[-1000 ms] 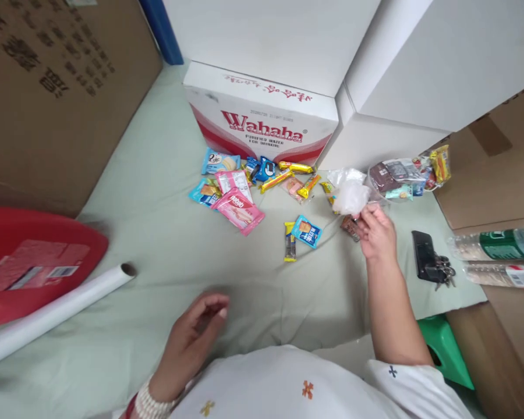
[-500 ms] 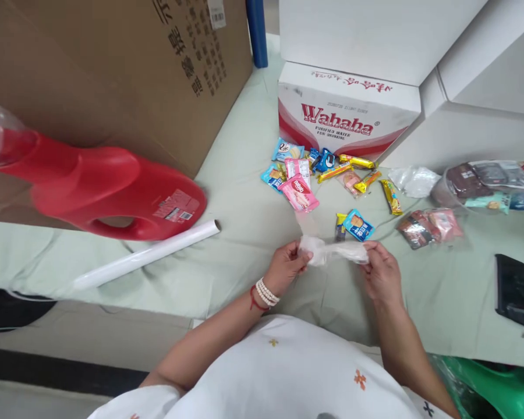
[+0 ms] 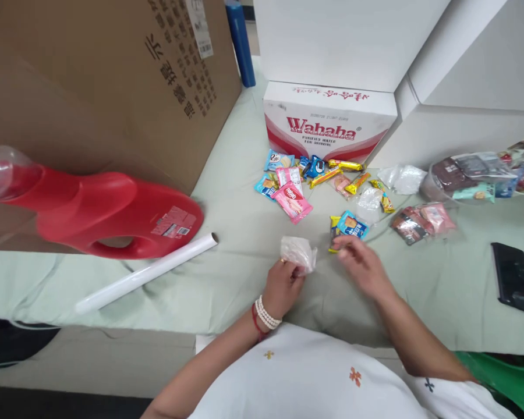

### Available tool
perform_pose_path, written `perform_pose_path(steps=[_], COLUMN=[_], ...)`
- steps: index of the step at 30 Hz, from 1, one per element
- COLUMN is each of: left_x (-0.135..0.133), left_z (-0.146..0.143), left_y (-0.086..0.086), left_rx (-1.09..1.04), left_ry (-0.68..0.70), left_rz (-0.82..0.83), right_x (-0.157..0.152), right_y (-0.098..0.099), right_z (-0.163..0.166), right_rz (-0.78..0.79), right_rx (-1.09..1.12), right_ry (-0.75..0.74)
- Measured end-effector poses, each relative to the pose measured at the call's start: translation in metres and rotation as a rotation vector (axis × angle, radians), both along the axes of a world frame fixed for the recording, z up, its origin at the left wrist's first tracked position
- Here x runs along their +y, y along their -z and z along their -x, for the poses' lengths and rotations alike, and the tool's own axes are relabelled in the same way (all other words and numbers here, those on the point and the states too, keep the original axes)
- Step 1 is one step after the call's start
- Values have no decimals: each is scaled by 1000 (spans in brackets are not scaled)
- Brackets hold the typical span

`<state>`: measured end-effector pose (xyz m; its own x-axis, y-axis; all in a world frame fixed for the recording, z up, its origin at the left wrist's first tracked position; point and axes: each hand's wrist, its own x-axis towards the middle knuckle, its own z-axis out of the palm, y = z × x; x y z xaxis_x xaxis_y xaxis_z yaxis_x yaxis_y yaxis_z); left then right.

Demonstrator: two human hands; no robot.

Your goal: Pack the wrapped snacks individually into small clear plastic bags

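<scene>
A crumpled clear plastic bag (image 3: 297, 251) is pinched in my left hand (image 3: 284, 284), just above the cloth. My right hand (image 3: 361, 267) has its fingers apart and holds nothing; its fingertips are right by a yellow-and-dark snack packet (image 3: 333, 228). Against that packet lies a blue snack packet (image 3: 350, 224). Another crumpled clear plastic bag (image 3: 369, 201) rests just beyond the blue one. Farther back is a loose group of wrapped snacks, among them a pink packet (image 3: 292, 202), a light blue packet (image 3: 278, 159) and several yellow bars (image 3: 344, 165).
A white-and-red Wahaha carton (image 3: 327, 125) stands behind the snacks. On the left are a red jug (image 3: 113, 212), a white roll (image 3: 148, 273) and a large brown carton (image 3: 113, 87). To the right lie bagged snacks (image 3: 423, 221), a filled clear container (image 3: 460, 180) and a black phone (image 3: 510, 270).
The plastic stretched between both hands is now only in my left hand. My right hand has let go and is by the packets. A clear bag now lies behind the blue packet.
</scene>
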<state>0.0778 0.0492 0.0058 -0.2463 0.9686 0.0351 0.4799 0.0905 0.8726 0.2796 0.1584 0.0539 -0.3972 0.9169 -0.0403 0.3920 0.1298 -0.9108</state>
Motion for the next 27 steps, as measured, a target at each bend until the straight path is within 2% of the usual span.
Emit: perform_pose_path(steps=[2, 5, 9, 11, 13, 15, 19, 23, 25, 27], left_x=[-3, -5, -4, -3, -3, -2, 0, 2, 2, 2], left_z=[-1, 1, 8, 9, 9, 8, 8, 12, 13, 12], left_y=[-1, -6, -10, -10, -8, -6, -1, -2, -6, -12], left_rx=[154, 125, -262, -448, -564, -659, -807, -729, -609, -503], left_ry=[88, 117, 9, -31, -37, -43, -165, -242, -214, -178], left_rz=[-50, -82, 22, 46, 30, 28, 110, 75, -13, -85], right_x=[-18, -23, -10, -8, -11, -14, -9, 13, 21, 22], right_y=[8, 20, 32, 35, 37, 38, 36, 35, 33, 28], right_z=[21, 33, 25, 22, 23, 26, 20, -7, -20, -26], right_rz=[16, 20, 222, 262, 236, 199, 169, 87, -55, -251], right_rx=[64, 162, 336, 350, 293, 239, 292, 288, 130, -30], right_ry=[-104, -40, 96, -4, -152, -196, 22, 346, 499, 579])
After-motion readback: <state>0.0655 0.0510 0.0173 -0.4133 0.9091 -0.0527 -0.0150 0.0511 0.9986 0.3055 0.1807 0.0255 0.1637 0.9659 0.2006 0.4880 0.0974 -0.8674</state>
